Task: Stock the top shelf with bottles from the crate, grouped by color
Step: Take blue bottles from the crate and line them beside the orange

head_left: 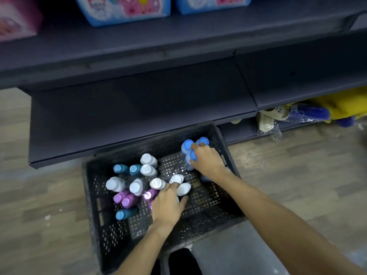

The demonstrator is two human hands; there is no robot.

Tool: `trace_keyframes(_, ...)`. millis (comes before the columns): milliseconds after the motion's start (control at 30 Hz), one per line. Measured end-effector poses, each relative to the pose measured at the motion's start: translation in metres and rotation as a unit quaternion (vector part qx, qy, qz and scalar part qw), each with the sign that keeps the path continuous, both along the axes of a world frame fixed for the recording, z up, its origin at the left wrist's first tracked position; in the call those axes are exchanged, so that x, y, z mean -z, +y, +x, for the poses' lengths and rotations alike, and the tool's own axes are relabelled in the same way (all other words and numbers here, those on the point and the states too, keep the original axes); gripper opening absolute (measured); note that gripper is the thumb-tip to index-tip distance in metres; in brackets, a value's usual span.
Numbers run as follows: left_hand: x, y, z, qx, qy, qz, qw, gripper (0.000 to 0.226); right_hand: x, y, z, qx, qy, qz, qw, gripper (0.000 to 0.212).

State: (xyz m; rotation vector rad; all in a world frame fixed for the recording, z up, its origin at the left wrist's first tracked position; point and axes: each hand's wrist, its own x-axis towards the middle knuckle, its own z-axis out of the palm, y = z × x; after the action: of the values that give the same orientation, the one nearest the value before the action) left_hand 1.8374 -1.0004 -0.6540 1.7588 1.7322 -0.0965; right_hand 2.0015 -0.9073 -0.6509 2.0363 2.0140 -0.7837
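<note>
A dark perforated crate (pixel 95 195) stands on the floor below the shelves. It holds upright bottles: several white-capped ones (pixel 149 159), teal ones (pixel 121 168), purple ones (pixel 129 200). At the crate's far right corner stand blue-capped bottles (pixel 186 145). My right hand (pixel 208 161) is closed around those blue-capped bottles from above. My left hand (pixel 168 205) rests in the middle of the crate, fingers around a white-capped bottle (pixel 183 188).
Dark empty shelves (pixel 139 108) run across above the crate. Blue and pink packages (pixel 123 8) sit on a higher shelf. Sandals and blue and yellow items in plastic (pixel 309 114) lie on the low shelf at right. Wood-pattern floor surrounds the crate.
</note>
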Motion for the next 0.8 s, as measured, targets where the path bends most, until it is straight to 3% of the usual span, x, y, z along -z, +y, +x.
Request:
trace_keyframes(100,-0.020,0.018,-0.002,-0.021,-0.049,0.037,0.998,0.046,-0.067,-0.001,0.001,-0.054,0.015,0.031,0.998,0.039)
trace_keyframes(200,-0.042,0.038,-0.011,-0.072,-0.143,0.068,0.985,0.074,-0.146,0.001,0.001,-0.102,0.031,0.076,0.991,0.036)
trace_keyframes(267,-0.067,0.051,-0.017,-0.064,-0.194,0.081,0.975,0.080,-0.198,0.005,0.001,-0.121,0.047,0.091,0.987,0.037)
trace_keyframes(367,-0.109,0.068,-0.028,-0.016,-0.258,0.113,0.959,0.067,-0.264,0.012,-0.004,-0.132,0.071,0.122,0.981,0.038)
trace_keyframes(500,-0.171,0.084,-0.037,-0.028,-0.303,0.144,0.942,0.051,-0.329,0.021,-0.015,-0.136,0.099,0.185,0.968,0.038)
trace_keyframes(633,-0.237,0.104,-0.045,-0.023,-0.303,0.190,0.933,0.053,-0.392,0.030,-0.026,-0.142,0.120,0.224,0.957,0.042)
trace_keyframes(800,-0.333,0.121,-0.062,-0.040,-0.316,0.281,0.905,0.050,-0.462,0.032,-0.045,-0.038,0.284,0.324,0.902,0.049)
